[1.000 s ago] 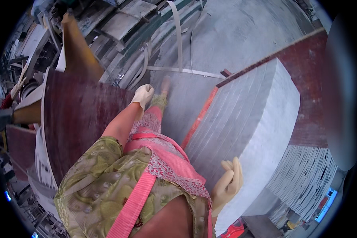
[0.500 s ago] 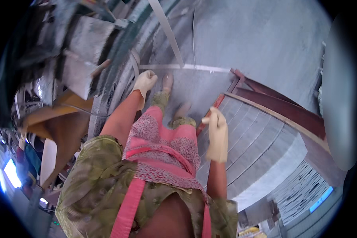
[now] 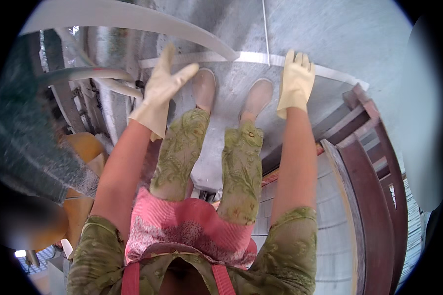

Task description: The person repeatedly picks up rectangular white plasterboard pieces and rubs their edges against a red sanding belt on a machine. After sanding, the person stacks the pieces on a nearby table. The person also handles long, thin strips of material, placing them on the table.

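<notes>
Both hands wear cream rubber gloves. My left hand (image 3: pixel 161 87) is open, its thumb and fingers spread, with nothing in it. It is nearest to a curved pale hose or tube (image 3: pixel 115 87) and the left end of a long white strip (image 3: pixel 253 56), which runs crosswise past my shoes. Over the right part of that strip is my right hand (image 3: pixel 297 81), its fingers pointing forward and apart at the tips. Whether they touch the strip cannot be made out. A broad pale band (image 3: pixel 133 18) curves in from the upper left and meets the strip near its middle.
My shoes (image 3: pixel 204 88) stand on grey floor (image 3: pixel 339 34), where a thin white cord (image 3: pixel 266 29) lies ahead. To the right is a reddish-brown metal frame (image 3: pixel 366 196) beside grey stacked sheets (image 3: pixel 330 216). Green machinery (image 3: pixel 39 137) and a yellow-brown part (image 3: pixel 83 147) stand left.
My body has bent lower and both arms have reached forward. The left hand's fingers have spread from a closed shape. The right hand has moved forward to the strip, its curled fingers now straighter.
</notes>
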The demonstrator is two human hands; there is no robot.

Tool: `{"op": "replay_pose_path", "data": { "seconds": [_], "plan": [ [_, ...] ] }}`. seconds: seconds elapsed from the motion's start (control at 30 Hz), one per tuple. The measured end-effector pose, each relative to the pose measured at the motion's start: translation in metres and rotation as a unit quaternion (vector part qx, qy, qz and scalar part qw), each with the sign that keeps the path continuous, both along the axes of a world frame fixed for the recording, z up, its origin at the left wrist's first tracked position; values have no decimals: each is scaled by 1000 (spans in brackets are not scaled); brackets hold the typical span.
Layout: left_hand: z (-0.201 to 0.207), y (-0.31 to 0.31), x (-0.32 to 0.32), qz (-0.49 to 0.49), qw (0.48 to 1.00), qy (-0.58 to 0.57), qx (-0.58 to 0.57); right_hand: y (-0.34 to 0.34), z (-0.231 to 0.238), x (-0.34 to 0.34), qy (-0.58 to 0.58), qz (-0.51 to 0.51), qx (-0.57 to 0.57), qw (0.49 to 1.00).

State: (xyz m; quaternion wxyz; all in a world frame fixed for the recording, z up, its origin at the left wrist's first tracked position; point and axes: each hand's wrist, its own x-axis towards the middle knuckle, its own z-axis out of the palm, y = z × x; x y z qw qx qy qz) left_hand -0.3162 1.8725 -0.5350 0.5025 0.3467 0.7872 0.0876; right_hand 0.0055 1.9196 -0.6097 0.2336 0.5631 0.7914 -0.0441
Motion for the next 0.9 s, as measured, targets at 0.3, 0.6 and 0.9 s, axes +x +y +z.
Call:
{"op": "replay_pose_path", "data": {
  "seconds": [0.3, 0.6, 0.9],
  "plan": [
    [107, 85, 49, 115, 958, -228, 130, -28, -79, 29, 194, -223, -159, 942],
    [248, 100, 64, 299, 934, -190, 49, -9, 145, -38, 122, -82, -521, 841],
    [379, 87, 18, 199, 952, -187, 136, 67, 424, -94, 150, 248, -271, 918]
  ]
}}
